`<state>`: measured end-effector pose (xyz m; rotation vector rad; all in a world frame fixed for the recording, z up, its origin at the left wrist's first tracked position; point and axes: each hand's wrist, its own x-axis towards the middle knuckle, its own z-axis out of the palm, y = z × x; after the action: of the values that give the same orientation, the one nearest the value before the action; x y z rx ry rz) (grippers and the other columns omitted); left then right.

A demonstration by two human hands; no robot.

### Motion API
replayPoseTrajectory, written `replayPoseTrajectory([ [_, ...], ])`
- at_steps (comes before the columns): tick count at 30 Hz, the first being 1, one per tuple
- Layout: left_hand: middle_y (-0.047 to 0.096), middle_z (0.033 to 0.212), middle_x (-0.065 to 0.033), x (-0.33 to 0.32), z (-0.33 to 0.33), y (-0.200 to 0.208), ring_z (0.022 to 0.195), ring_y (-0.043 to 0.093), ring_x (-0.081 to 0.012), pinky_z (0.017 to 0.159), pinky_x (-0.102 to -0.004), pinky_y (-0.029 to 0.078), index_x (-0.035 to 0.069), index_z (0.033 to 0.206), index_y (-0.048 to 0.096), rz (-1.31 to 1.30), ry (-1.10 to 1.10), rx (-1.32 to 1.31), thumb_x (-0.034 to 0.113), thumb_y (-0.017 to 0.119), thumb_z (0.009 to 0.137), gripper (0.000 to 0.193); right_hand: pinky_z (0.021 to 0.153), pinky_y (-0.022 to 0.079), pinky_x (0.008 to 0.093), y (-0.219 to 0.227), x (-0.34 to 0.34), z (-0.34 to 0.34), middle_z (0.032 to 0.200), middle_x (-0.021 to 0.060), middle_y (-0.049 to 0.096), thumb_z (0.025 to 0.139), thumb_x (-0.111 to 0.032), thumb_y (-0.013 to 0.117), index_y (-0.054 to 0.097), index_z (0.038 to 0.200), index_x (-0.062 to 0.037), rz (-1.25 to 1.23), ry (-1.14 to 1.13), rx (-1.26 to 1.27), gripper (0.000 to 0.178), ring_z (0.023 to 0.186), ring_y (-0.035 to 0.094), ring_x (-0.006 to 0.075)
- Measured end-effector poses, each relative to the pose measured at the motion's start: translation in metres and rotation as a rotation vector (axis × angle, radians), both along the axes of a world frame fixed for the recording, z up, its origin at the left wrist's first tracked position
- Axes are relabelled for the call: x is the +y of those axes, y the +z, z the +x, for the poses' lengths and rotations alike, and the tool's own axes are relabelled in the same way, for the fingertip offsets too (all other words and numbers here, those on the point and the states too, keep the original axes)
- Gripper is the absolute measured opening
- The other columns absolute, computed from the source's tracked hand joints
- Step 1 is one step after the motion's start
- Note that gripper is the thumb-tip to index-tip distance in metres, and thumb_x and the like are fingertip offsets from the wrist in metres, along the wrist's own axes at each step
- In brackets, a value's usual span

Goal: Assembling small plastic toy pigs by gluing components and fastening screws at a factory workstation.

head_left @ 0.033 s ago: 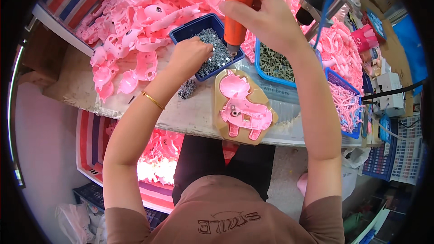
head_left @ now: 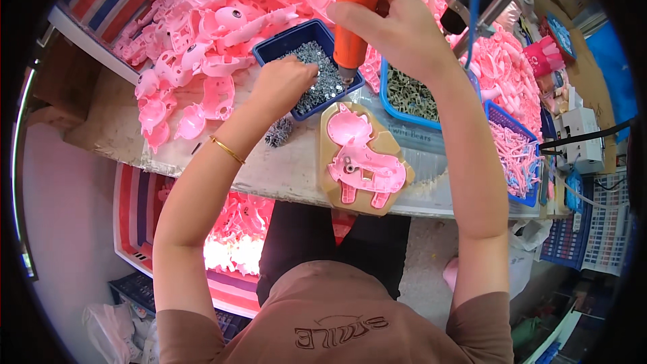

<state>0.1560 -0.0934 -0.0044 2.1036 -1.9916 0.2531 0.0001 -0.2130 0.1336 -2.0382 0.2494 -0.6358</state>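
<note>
My right hand is wrapped round an orange power screwdriver, held upright with its tip down over the near right edge of a dark blue bin. Small silver screws fill much of that bin. My left hand reaches in from the left, fingers pinched together at the screws; anything between them is hidden. Below the bin, a tan fixture cradles a pink animal-shaped shell half, hollow side up, with a small round metal part in its body. Neither hand touches the shell.
Pink molded shells are heaped at the back left. A blue-rimmed tray holds grey-green parts; a blue basket holds thin pink pieces. A small spiky grey clump lies by the screw bin. A metal bracket and blue cable hang at upper right.
The blue cable and metal bracket at the upper right have shifted slightly left and up. My hands, the screwdriver and the pink shell look unmoved.
</note>
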Motion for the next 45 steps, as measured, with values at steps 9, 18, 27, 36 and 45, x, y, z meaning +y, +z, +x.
replayPoseTrajectory([
  [9,0.062,0.072,-0.0088,0.014,-0.006,0.011,0.074,0.064,-0.0284,0.060,-0.0418,0.050,0.010,0.086,0.054,0.001,0.019,0.010,0.034,0.064,0.088,0.026,0.074,0.049,0.0273,-0.002,0.007,-0.010,0.089,0.0013,0.062,0.086,-0.027,0.072,0.062,0.101,-0.0031,0.014,0.084,0.016,0.030,0.083,0.060,0.0086],
  [18,0.062,0.081,-0.0048,0.043,-0.063,0.017,0.082,0.064,-0.0231,0.062,-0.0356,0.052,0.009,0.096,0.057,-0.162,-0.242,0.326,0.022,0.063,0.089,0.016,0.064,0.048,0.0283,-0.010,0.039,-0.025,0.080,0.0047,0.062,0.083,-0.023,0.072,0.055,0.114,-0.0021,0.382,0.162,-0.106,0.041,0.072,0.060,0.0128],
  [27,0.058,0.077,-0.0083,0.046,-0.091,0.015,0.071,0.062,-0.0269,0.057,-0.0378,0.049,0.007,0.087,0.055,-0.252,-0.321,0.406,0.023,0.068,0.087,0.021,0.057,0.049,0.0282,-0.022,0.068,-0.039,0.058,0.0047,0.056,0.088,-0.015,0.059,0.057,0.100,0.0058,0.419,0.030,-0.324,0.023,0.051,0.054,0.0117],
  [36,0.062,0.083,-0.0108,0.052,-0.105,0.009,0.075,0.061,-0.0338,0.066,-0.0426,0.049,0.006,0.092,0.057,-0.154,-0.354,0.765,0.023,0.068,0.086,0.021,0.053,0.044,0.0219,-0.025,0.064,-0.055,0.067,-0.0010,0.058,0.085,-0.012,0.068,0.062,0.090,-0.0018,0.566,0.115,-0.310,0.013,0.059,0.054,0.0046],
  [45,0.064,0.097,-0.0023,0.067,-0.129,0.006,0.093,0.059,-0.0233,0.081,-0.0344,0.051,0.008,0.096,0.065,-0.217,-0.432,0.431,0.022,0.073,0.076,0.026,0.056,0.049,0.0294,-0.051,0.071,-0.097,0.056,0.0035,0.052,0.082,-0.002,0.049,0.053,0.098,0.0041,0.402,-0.222,-0.216,0.018,0.046,0.049,0.0109],
])
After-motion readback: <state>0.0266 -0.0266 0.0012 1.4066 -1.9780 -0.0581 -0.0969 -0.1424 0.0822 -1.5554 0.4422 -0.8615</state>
